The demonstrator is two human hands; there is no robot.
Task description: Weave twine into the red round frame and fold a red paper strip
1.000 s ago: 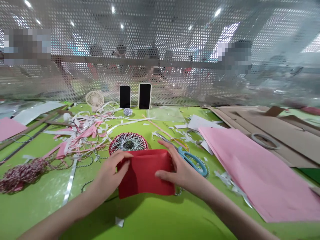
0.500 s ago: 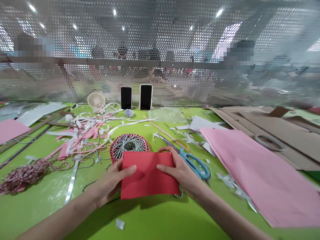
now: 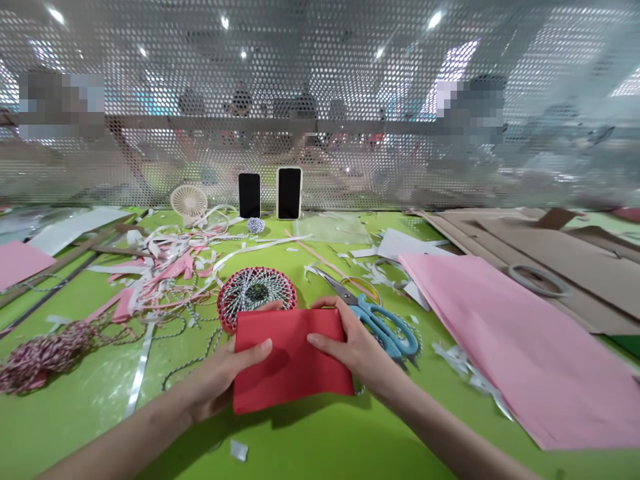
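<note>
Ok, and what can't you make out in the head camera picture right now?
Head view: back of the red paper, turned away from the camera.
Head view: several fingers of the left hand and right hand, behind the red paper.
Head view: part of the woven disc, covered by the red paper.
Head view: end of the yarn bundle, cut off by the left edge.
Head view: details beyond the perforated screen, blurred.

I hold a smooth red rectangular sheet tilted above the worktop, its lower edge slightly bowed.
</note>
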